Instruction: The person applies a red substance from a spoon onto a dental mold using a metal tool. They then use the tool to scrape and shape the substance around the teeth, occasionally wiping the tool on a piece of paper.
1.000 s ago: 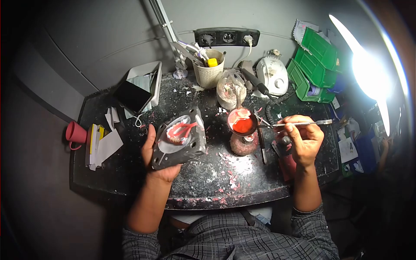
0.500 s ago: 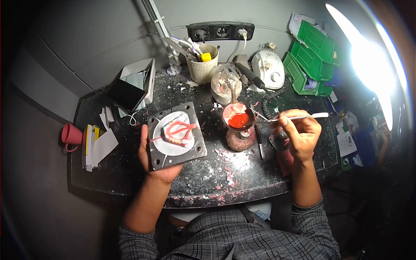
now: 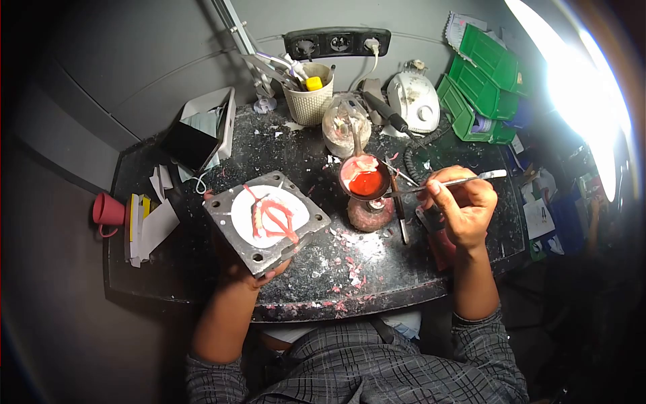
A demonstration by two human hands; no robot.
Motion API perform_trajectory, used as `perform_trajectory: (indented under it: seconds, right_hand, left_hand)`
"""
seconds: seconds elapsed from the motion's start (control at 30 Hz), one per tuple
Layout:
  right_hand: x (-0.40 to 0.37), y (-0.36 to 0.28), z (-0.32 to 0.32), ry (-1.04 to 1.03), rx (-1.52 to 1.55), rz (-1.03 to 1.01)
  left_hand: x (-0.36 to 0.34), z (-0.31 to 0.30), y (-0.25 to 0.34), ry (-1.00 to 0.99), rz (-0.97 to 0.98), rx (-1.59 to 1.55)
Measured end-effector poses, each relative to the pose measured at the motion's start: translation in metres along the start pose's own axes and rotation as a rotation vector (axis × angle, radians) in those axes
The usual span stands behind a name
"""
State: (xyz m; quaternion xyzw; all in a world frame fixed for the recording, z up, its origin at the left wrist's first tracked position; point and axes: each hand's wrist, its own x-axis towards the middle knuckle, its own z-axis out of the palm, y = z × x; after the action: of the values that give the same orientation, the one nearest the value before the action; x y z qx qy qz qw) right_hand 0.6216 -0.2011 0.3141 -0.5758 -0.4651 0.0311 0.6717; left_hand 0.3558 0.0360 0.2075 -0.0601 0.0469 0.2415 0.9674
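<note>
My left hand holds a square grey metal flask from below, with most of its fingers hidden. In the flask is a round white plaster bed, which carries a pink wax shape with curved strips. My right hand pinches a thin metal wax tool. Its tip is at the right rim of a small round pan of melted red wax with a softer pink lump. The pan sits above a glass burner. Beside the burner lies a knife-like tool.
Behind the pan are a clear jar, a cup of tools and a white machine. Green bins stand back right. A black device, yellow-white box and pink mug are at left.
The flask has turned and shifted left in my left hand. My right hand has brought the tool's tip lower, to the pan's right rim. The whole view has shifted slightly.
</note>
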Motion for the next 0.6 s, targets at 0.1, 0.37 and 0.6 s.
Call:
perform_trajectory:
  seconds: [0.1,0.37,0.6]
  right_hand:
    - [0.001,0.0,-0.001,-0.023,-0.023,-0.011]
    - [0.0,-0.003,-0.001,-0.016,-0.058,-0.006]
    - [-0.003,-0.011,0.0,0.003,-0.059,-0.007]
  left_hand:
    - [0.006,0.002,0.001,-0.147,-0.134,0.074]
    - [0.005,0.044,-0.019,-0.338,-0.31,0.357]
    - [-0.003,0.044,-0.031,-0.218,-0.293,0.342]
